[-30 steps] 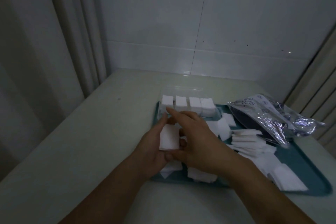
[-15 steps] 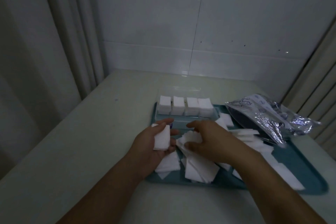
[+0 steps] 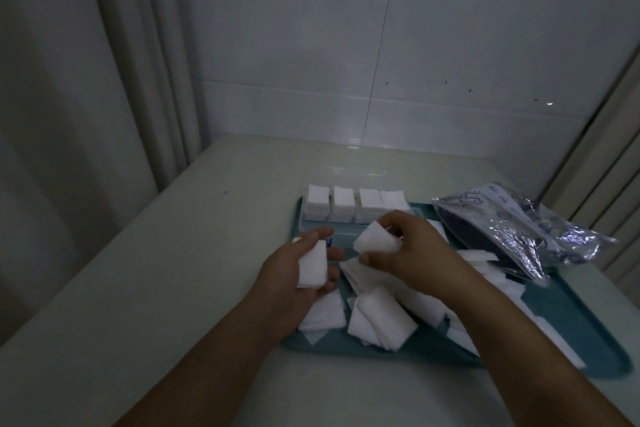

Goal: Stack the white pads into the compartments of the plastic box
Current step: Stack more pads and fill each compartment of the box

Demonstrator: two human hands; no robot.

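Right-hand grip: your right hand (image 3: 412, 250) pinches a few soft white square pads (image 3: 375, 240) between thumb and fingertips, lifted clear of the heap.
Left-hand grip: your left hand (image 3: 298, 274) holds a small gathered stack of white pads (image 3: 312, 267), thumb over its top, fingers curled beneath.
Change: half a second ago your right hand lay low in the heap; now it is raised with fresh pads, just beside the left-hand stack.
Meaning: likely you are adding to the stack before loading it.
Below the grip: loose white pads (image 3: 381, 322) lie scattered and overlapping on the teal plastic tray (image 3: 595, 333).
Beyond the grip: clear plastic compartment box (image 3: 356, 208), far row holding four neat white stacks; the near row looks unfilled.
Right of the grip: crinkled silver foil pouch (image 3: 519, 232).
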